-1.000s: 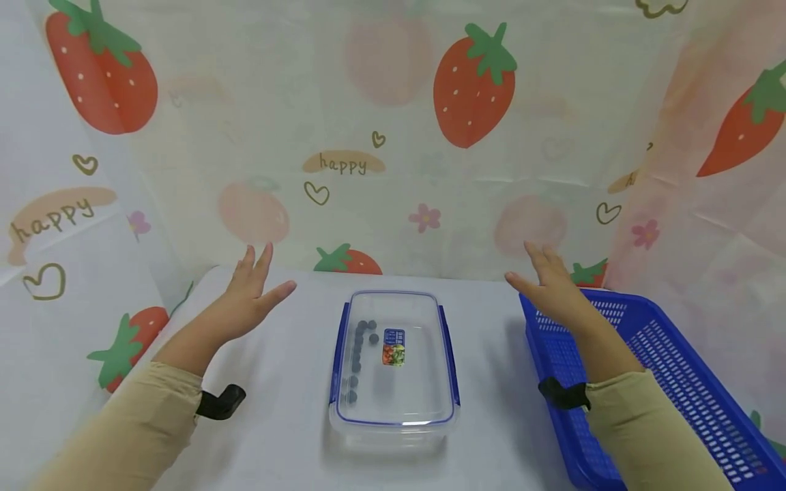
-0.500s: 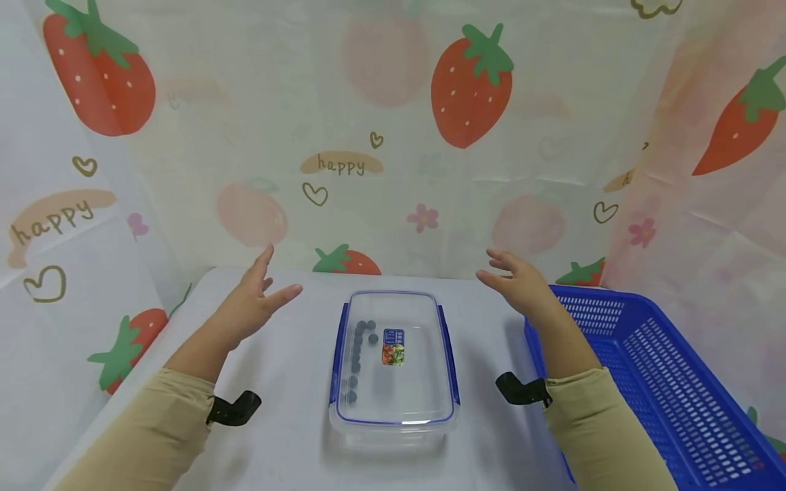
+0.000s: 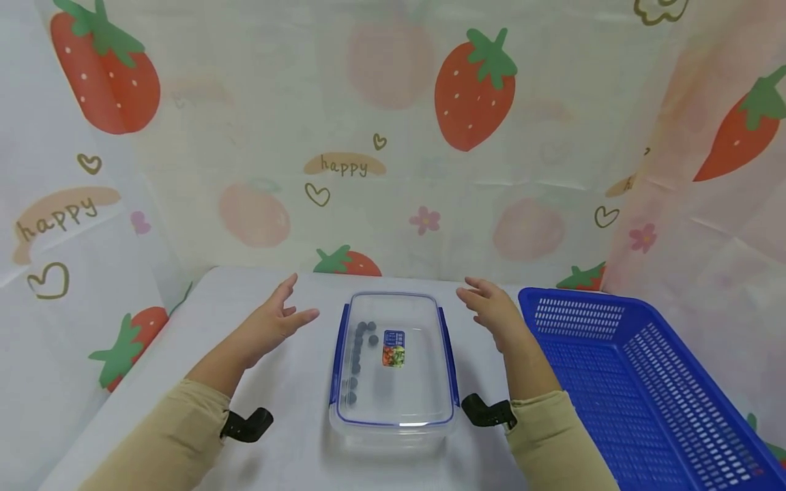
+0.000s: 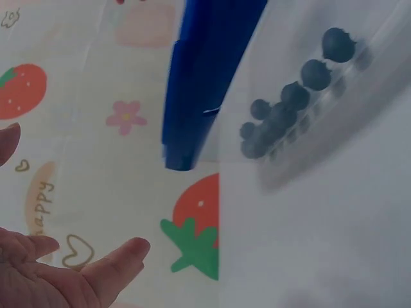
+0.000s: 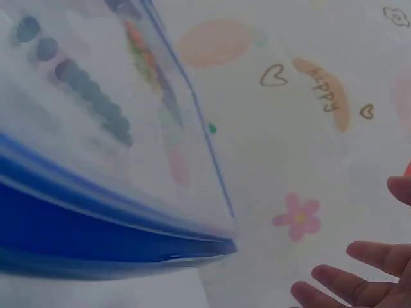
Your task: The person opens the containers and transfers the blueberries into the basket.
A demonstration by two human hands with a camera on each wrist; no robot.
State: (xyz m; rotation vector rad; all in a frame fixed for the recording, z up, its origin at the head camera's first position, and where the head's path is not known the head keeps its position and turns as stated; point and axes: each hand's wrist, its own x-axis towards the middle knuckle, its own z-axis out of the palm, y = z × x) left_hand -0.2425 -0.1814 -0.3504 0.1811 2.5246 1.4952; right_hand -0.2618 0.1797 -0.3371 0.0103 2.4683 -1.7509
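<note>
A clear plastic food container with blue side clips and a lidded top stands on the white table. Through its lid show several blueberries, lined up along the left side. On the lid is a small colourful label. To the left of the container hovers my left hand, fingers spread and holding nothing. On the other side is my right hand, its fingers loosely extended and also holding nothing. Neither hand touches the container. In the right wrist view a blue clip runs along the container's near side.
A blue perforated plastic basket stands on the right of the table, beside my right forearm. Behind the table hangs a cloth backdrop printed with strawberries. A black wrist strap piece sticks out from each sleeve.
Both hands have moved inward and lower, closer to the container's sides. The right hand has left its place over the basket's edge. The container and basket have not moved.
</note>
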